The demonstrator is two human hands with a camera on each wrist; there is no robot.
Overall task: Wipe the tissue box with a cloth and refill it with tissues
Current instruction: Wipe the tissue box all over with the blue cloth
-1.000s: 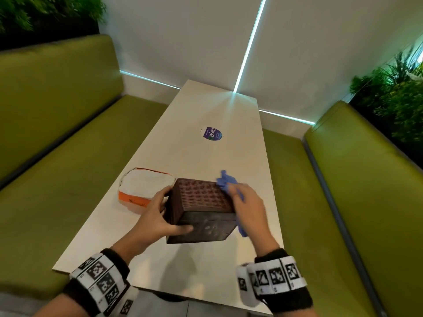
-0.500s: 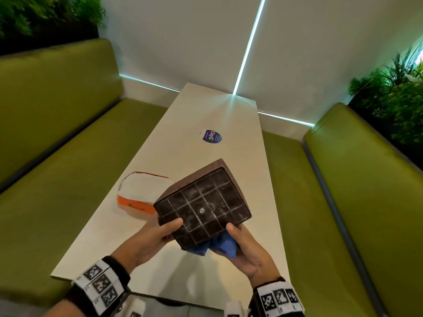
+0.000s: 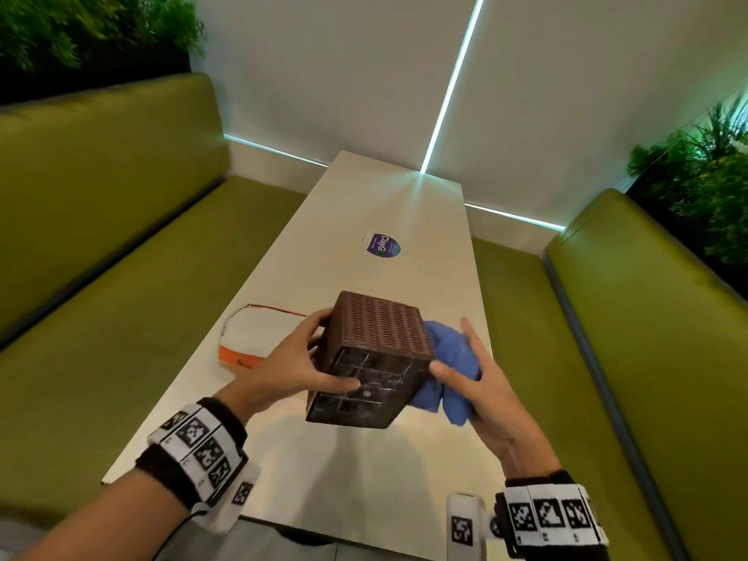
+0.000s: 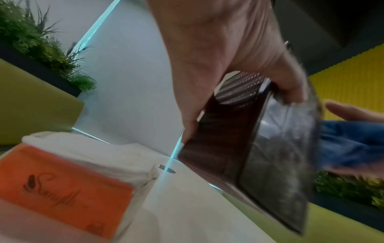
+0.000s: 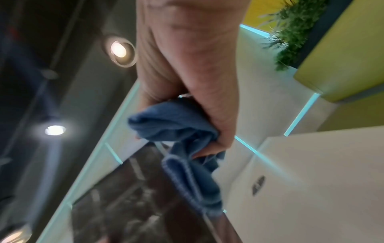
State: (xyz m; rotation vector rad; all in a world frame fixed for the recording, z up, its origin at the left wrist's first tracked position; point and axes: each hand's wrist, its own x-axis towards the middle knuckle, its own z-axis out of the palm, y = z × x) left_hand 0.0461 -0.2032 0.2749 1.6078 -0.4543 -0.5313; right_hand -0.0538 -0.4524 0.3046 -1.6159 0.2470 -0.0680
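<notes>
A dark brown woven tissue box (image 3: 374,358) is held tilted above the white table (image 3: 364,479), its gridded underside facing me. My left hand (image 3: 301,364) grips its left side, thumb on the underside; the left wrist view shows the same box (image 4: 239,139) under my fingers. My right hand (image 3: 477,382) holds a crumpled blue cloth (image 3: 449,370) against the box's right side. In the right wrist view the cloth (image 5: 182,139) is bunched in my fingers above the box (image 5: 135,197). An orange and white pack of tissues (image 3: 259,338) lies on the table to the left.
Green padded benches (image 3: 101,297) run along both sides of the narrow table. A round purple sticker (image 3: 382,245) lies on the tabletop further back. Plants (image 3: 704,176) stand behind the benches, and a white wall closes the far end.
The box has turned from underside-up to woven side up. The right hand with the cloth moved from beneath the box to its right side.
</notes>
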